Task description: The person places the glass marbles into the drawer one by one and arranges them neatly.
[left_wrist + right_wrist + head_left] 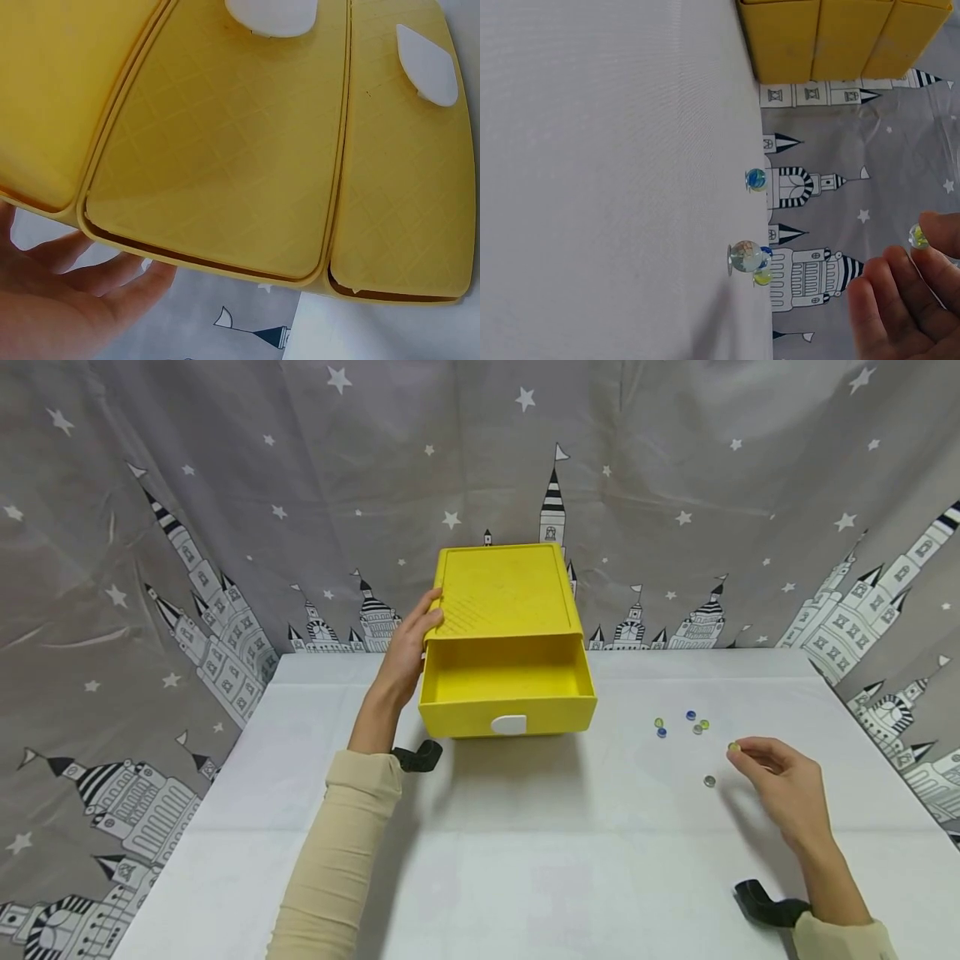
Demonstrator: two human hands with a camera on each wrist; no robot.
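A yellow drawer cabinet [506, 589] stands on the table with its top drawer [508, 717] pulled out; no contents show inside. My left hand [408, 647] rests against the cabinet's left side, its fingers [139, 289] touching the side edge in the left wrist view. To the right, my right hand [787, 785] pinches a clear marble with a yellow-green core [733, 747] between thumb and forefinger, raised above the table. Several loose marbles lie near it: a blue one [691, 715], a yellow-green one [704, 724] and a clear one [709, 782] among them.
Below the open drawer, the left wrist view shows two closed drawers with white handles [427, 66]. A white cloth [525, 885] covers the table. Behind it hangs a grey curtain [637, 435] printed with castles and stars.
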